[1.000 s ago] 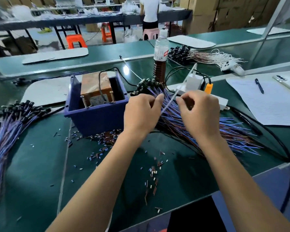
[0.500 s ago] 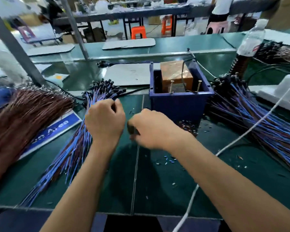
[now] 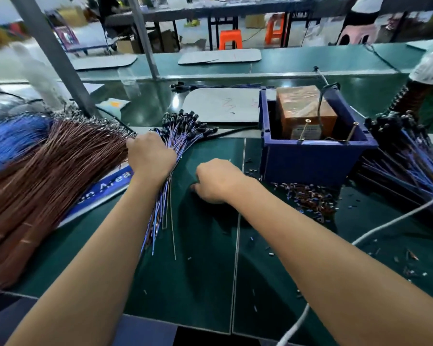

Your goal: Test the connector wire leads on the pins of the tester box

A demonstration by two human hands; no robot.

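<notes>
A bundle of blue and purple connector wires (image 3: 170,186) with black connector heads (image 3: 185,123) fans across the green mat, left of centre. My left hand (image 3: 150,156) grips this bundle just below the heads. My right hand (image 3: 218,181) rests knuckles-up on the mat beside it, fingers curled under; what it holds, if anything, is hidden. To the right stands the tester box (image 3: 305,108), brown, inside a blue bin (image 3: 310,161), with two metal pins (image 3: 303,132) sticking up at its front. Both hands are apart from the pins.
A big pile of brown wires (image 3: 48,176) lies at the left, with blue wires (image 3: 10,141) behind it. More connector wires (image 3: 410,168) lie right of the bin. Cut insulation scraps (image 3: 310,198) litter the mat. A white cable (image 3: 385,221) crosses the right side. A grey post (image 3: 53,53) rises at back left.
My view has swung left from the right-hand wire pile to the left one. Both hands left the right pile; my left hand now grips the left bundle, the right has dropped to the mat.
</notes>
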